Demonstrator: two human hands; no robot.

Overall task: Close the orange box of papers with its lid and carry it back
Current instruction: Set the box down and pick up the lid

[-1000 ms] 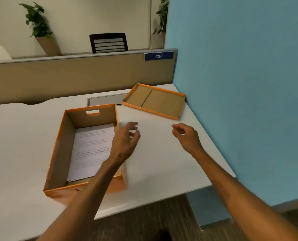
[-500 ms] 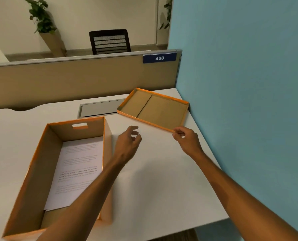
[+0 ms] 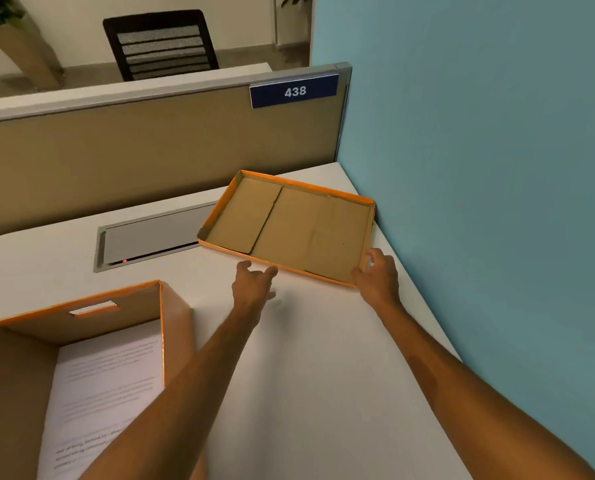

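The orange box [image 3: 171, 323] stands open at the lower left of the white desk [image 3: 324, 375], with printed papers [image 3: 109, 382] lying inside. Its orange lid [image 3: 289, 226] lies upside down, brown inside facing up, at the desk's far right corner against the blue wall. My right hand [image 3: 377, 275] grips the lid's near right corner, fingers curled over the rim. My left hand [image 3: 252, 284] hovers just short of the lid's near edge, fingers spread, holding nothing.
A blue wall [image 3: 497, 168] closes off the right side. A tan partition [image 3: 150, 161] with a "438" plate [image 3: 294, 91] runs along the back. A grey cable hatch [image 3: 150, 237] sits in the desk left of the lid. A black chair [image 3: 161, 43] stands beyond.
Both hands have reached forward from mid-desk to the lid. My right hand has closed on its near right corner. The view moved closer, so the box slid to the lower left.
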